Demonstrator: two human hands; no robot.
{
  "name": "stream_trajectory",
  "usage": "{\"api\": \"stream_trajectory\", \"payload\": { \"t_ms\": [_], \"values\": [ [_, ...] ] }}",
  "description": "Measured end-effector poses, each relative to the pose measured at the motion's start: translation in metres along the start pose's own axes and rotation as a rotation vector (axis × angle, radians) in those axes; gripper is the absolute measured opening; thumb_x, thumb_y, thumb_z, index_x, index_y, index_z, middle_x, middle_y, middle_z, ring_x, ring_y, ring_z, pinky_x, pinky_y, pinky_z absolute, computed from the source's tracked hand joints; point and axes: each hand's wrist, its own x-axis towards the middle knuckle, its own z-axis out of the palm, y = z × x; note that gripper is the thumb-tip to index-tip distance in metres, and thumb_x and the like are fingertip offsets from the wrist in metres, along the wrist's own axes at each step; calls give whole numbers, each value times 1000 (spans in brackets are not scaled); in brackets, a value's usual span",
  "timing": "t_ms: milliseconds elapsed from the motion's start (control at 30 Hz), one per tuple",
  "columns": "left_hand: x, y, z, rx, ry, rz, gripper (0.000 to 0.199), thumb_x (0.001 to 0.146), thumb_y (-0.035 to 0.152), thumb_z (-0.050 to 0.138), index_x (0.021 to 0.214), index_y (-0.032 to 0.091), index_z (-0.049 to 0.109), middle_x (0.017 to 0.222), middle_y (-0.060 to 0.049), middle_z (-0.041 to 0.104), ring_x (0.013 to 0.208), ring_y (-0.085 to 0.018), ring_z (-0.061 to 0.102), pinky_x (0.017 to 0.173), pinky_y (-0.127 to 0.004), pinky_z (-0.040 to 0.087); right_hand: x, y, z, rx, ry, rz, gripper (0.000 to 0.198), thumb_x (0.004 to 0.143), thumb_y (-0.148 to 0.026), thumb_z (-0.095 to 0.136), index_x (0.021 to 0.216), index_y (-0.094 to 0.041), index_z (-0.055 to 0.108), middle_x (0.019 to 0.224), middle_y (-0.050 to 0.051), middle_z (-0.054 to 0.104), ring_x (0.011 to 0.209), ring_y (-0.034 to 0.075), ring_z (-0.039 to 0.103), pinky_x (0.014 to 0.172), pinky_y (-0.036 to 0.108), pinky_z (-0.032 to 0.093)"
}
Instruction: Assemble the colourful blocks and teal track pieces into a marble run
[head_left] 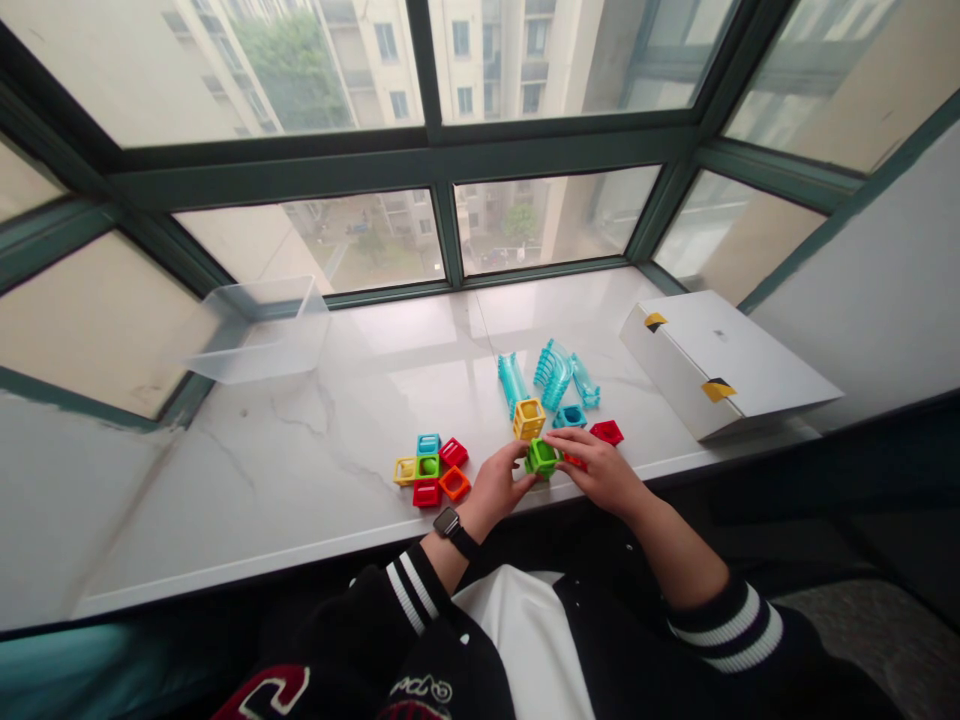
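Observation:
A green cube block (541, 458) with open sides is gripped between my two hands near the sill's front edge. My left hand (501, 484) pinches its left side, and my right hand (600, 468) has its fingers on the right side. Just behind it a yellow cube block (529, 418) stands at the end of a clear blue track piece (512, 380). Under my right fingers an orange block (574, 461) shows in part. A blue block (570, 416) lies behind my right hand, and a red block (606, 432) sits to its right.
Left of my hands lies a cluster of several coloured blocks (427, 467). Curved blue track pieces (555, 374) rest farther back. A clear plastic bin (262, 350) stands at the back left, and a white box (727, 360) at the right. Windows border the marble sill (360, 400).

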Motion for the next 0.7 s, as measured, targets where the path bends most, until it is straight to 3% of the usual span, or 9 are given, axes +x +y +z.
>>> {"api": "stream_trajectory", "payload": {
  "t_ms": [700],
  "values": [
    [0, 3, -1, 40, -5, -31, 43, 85, 23, 79, 126, 28, 65, 122, -5, 73, 108, -23, 71, 96, -42, 61, -1, 3, 2, 3, 15, -13, 45, 99, -21, 63, 142, -33, 67, 137, 8, 69, 125, 28, 68, 112, 50, 57]
  ]
}}
